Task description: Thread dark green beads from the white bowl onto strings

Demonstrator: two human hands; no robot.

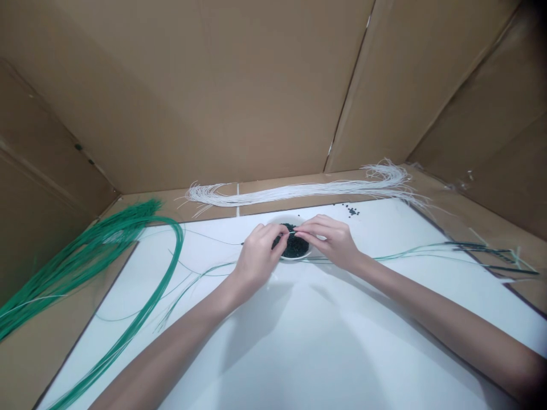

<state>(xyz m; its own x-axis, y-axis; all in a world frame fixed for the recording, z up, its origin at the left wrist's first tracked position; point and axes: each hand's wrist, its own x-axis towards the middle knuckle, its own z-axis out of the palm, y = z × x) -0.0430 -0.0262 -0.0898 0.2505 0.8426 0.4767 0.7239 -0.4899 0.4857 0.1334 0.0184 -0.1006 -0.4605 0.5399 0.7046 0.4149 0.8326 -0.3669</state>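
Beware of tipping the bowl (294,259) of black beads (297,247), just inside the worktop (405,324)'s far edge, by dipping left hand (258,249) or right hand (334,240) (with fingertips pinching a thin strand (292,232) above it).

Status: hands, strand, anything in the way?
Left hand and right hand pinching thin strand above white bowl. Bowl holds small dark pieces. Green strands pass beneath right wrist; no blockage seen.

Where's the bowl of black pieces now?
In the head view, the bowl stands just right of centre, near the far edge of the white board, between and partly under the left hand and right hand.
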